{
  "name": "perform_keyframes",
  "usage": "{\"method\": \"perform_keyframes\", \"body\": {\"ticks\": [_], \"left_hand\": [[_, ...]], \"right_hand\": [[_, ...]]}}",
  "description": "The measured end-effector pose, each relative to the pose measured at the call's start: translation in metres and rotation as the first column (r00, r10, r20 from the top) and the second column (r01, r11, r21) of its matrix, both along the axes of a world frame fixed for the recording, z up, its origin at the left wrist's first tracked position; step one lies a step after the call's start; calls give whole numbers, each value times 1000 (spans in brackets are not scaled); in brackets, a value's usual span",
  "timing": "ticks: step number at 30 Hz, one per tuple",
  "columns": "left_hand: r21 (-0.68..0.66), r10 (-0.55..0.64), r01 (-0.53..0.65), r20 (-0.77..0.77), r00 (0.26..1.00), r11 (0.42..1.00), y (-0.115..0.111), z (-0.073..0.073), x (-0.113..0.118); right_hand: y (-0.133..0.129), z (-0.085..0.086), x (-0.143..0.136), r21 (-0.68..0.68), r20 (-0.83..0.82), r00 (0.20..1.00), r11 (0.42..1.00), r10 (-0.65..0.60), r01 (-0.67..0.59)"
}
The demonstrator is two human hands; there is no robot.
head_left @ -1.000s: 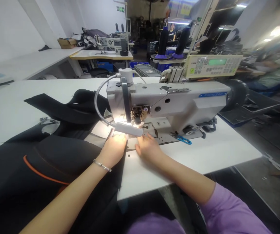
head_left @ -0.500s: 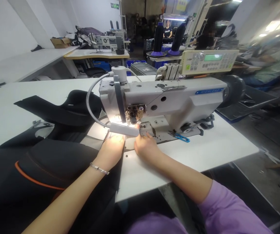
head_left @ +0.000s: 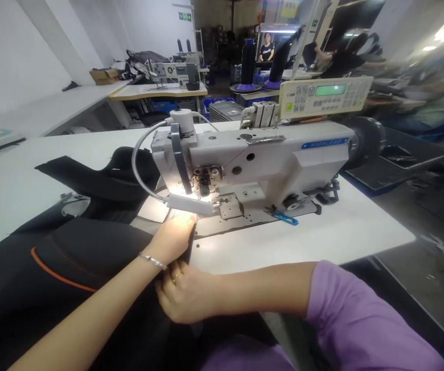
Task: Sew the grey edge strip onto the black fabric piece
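Note:
Under the lamp of the white sewing machine [head_left: 284, 159], my left hand [head_left: 175, 234] is closed on the edge of a black fabric piece [head_left: 98, 247] with an orange strip. Its fingertips lie close to the needle area, partly hidden by the lamp head [head_left: 191, 204]. My right hand [head_left: 187, 293], with a ring on one finger, grips the same black edge at the table's front, just below my left wrist. The fabric spreads over the table to the left and hangs down toward my lap.
Blue-handled thread snips [head_left: 286, 217] lie on the machine bed at the right. A control panel [head_left: 326, 97] and black thread cones [head_left: 248, 64] stand behind the machine. Farther back are another sewing machine [head_left: 171, 72], a cardboard box [head_left: 104, 76] and people at work.
My right hand has moved from beside the needle area down and left to the fabric edge at the table front. My left hand stays near the needle. The view has shifted slightly.

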State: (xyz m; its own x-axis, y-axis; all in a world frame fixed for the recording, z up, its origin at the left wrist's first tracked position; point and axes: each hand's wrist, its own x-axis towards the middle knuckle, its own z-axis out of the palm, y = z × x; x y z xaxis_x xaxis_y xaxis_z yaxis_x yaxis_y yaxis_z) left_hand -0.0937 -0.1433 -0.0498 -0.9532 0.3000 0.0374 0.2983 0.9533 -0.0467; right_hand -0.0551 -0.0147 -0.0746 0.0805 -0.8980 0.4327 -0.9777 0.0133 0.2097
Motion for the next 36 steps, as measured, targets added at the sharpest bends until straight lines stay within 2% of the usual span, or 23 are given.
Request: {"method": "perform_keyframes", "body": {"ticks": [3,5,8,11,14,19,23,28,36], "left_hand": [[9,-5,5,17,1000,1000,-1,1,0],[0,-15,15,11,1000,1000,1,1,0],[-20,14,-14,19,1000,1000,8,1,0],[-4,67,-67,61,996,998,13,1,1],[13,64,-65,76,995,998,13,-1,0],[31,26,-28,72,997,999,8,-8,-4],[-27,-9,9,-4,1000,1000,6,-9,-7],[-92,3,2,54,999,996,5,-8,-10],[-166,-20,24,25,999,986,5,-7,-15]], "right_hand": [[0,9,-3,98,134,990,993,48,-62],[9,16,-7,177,199,979,981,38,-74],[26,16,-12,216,161,985,972,63,-97],[35,5,-13,161,120,989,981,90,-109],[36,-3,-13,116,118,988,987,94,-108],[33,-2,-15,91,150,986,991,79,-93],[32,1,-16,90,173,983,993,56,-72],[28,1,-16,69,199,980,997,33,-47],[23,-16,-18,-48,132,991,998,37,-31]]}}
